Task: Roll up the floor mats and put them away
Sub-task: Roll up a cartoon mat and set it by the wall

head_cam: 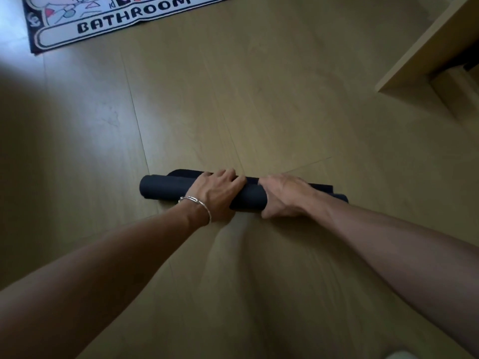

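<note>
A: Step?

B: Rolling, near the end. The dark mat (160, 189) is a tight tube on the floor (285, 99), with just a short flap poking out on its far side.

A: Hands?

B: Both on the roll, side by side near its middle. Left hand (215, 195), the one with the bracelet (197, 202), has its fingers curled over the top. Right hand (282, 196) is wrapped round it, thumb on the near side. Both are grasping the mat, neither loose.

A: Other mat?

B: The bathroom mat (124, 19) lies flat at far left, well apart, not yet rolled.

A: Next?

B: My guess is one last push forward to take in the flap. It needs pressure so the tube doesn't spring open, then a lift with the loose edge pinned. The right end looks stepped and may want squaring. Can't tell where it goes. Only a wooden furniture edge (427, 47) shows at far right.

A: Progress?

B: One of two mats nearly rolled, none put away.
</note>
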